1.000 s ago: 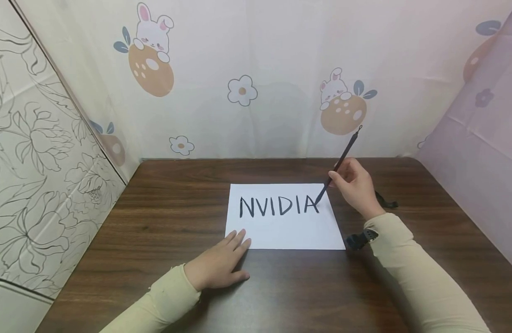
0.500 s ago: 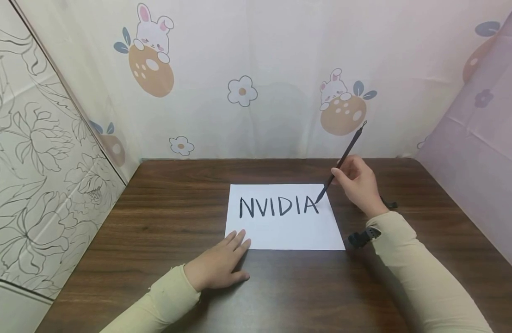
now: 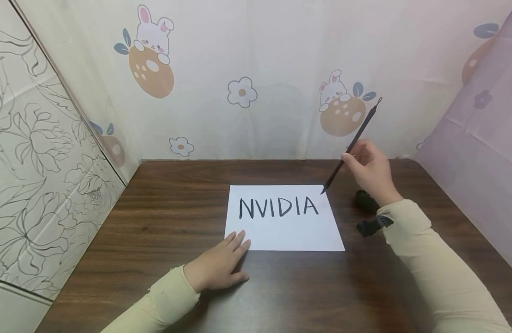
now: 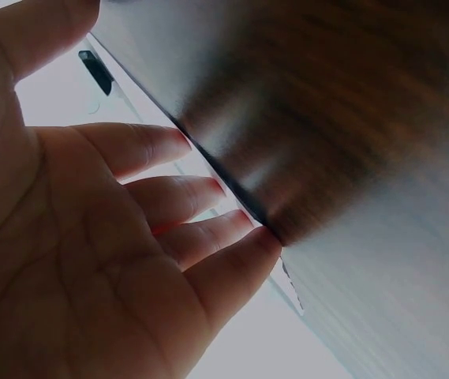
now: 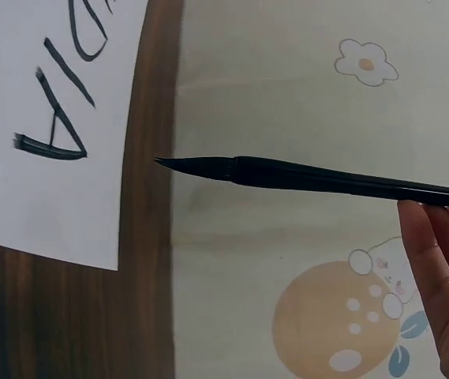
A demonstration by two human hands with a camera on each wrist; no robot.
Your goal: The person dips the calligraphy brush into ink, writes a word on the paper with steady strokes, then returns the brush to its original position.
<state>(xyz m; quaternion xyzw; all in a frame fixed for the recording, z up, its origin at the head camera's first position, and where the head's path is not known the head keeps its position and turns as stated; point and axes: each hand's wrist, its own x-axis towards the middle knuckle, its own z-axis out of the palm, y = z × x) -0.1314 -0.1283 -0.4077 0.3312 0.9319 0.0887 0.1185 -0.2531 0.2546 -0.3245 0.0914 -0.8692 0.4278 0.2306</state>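
Observation:
A white sheet of paper (image 3: 289,233) lies on the dark wooden table, with "NVIDIA" brushed across its upper half in black strokes. My right hand (image 3: 372,169) pinches a slim black calligraphy brush (image 3: 355,136) partway along its handle, tilted, with the loop end up. In the right wrist view the dark bristle tip (image 5: 196,166) comes to a point, apart from the paper. My left hand (image 3: 220,263) lies with straight, spread fingers on the sheet's lower left corner. The left wrist view shows those fingertips (image 4: 248,249) at the paper's edge from below.
The brown wood-grain table (image 3: 164,203) spreads around the sheet. Behind it hangs a pale curtain (image 3: 276,125) printed with bunnies and flowers. A white panel with line-drawn flowers (image 3: 39,185) stands on the left. A dark wrist strap (image 3: 374,225) sits at my right cuff.
My right hand has lifted the brush up and to the right, away from the last letter toward the paper's upper right corner. The left hand has stayed in place.

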